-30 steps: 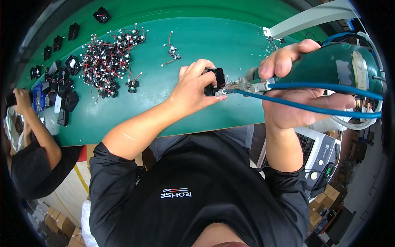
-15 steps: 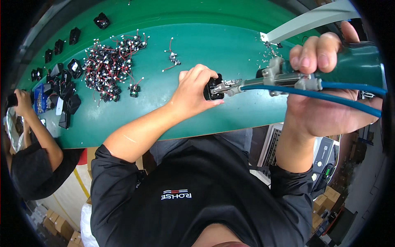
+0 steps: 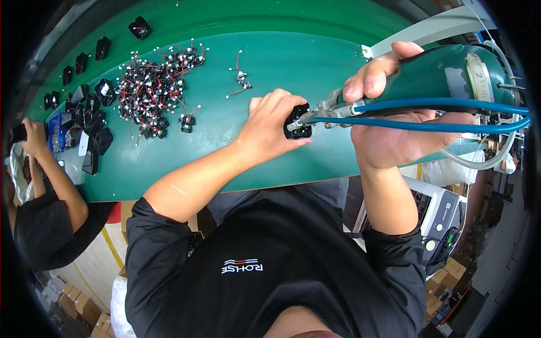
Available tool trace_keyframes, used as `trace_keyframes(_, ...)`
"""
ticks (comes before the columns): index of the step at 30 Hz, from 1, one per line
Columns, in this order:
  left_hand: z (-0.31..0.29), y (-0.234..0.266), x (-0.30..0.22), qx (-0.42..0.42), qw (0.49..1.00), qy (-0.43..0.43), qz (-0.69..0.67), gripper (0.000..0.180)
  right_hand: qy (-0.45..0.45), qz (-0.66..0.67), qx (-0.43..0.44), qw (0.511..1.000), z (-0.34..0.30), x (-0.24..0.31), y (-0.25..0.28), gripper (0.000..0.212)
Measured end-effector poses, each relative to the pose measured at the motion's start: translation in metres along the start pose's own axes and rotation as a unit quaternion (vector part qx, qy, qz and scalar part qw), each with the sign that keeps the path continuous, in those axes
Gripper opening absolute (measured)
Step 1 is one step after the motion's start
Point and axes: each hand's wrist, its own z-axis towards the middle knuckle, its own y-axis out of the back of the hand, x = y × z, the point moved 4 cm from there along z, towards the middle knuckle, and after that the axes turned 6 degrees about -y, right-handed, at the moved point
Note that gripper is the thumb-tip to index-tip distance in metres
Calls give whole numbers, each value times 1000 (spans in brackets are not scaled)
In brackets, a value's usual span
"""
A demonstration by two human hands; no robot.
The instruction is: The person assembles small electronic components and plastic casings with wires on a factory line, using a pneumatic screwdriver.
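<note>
Black case [image 3: 301, 133], over the counter [image 3: 329, 160] at the tip of the green power tool [image 3: 428, 76], is judged light, stiff and slippery, best gripped by its outer walls, where the left hand [image 3: 270, 121] is closed, right hand [image 3: 391, 145] wrapped around the tool.

Wired-part pile [image 3: 152, 93] on table [image 3: 332, 155] — left of hands [image 3: 270, 121], housings [image 3: 101, 141] farther left

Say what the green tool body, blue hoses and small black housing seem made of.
Green tool body: perhaps painted metal or hard plastic; smooth, glossy. Blue hoses: probably flexible plastic; smooth, gently curving. Black housing: likely moulded plastic, judging by its shiny rim.
</note>
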Motion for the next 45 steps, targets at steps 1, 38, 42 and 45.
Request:
trace_keyframes(1,0,0,0,1,1000,2,-2,73,-9,10,0,1000,-1,-1,0,113)
trace_keyframes(38,107,220,188,186,782,315,504,62,59,-254,-99,960,6,111,58,70)
trace_keyframes(42,98,239,150,113,800,223,546,65,403,-629,-262,611,1,152,4,65)
trace_keyframes(45,48,275,74,-90,870,86,477,56,456,-449,-68,765,0,99,-37,56)
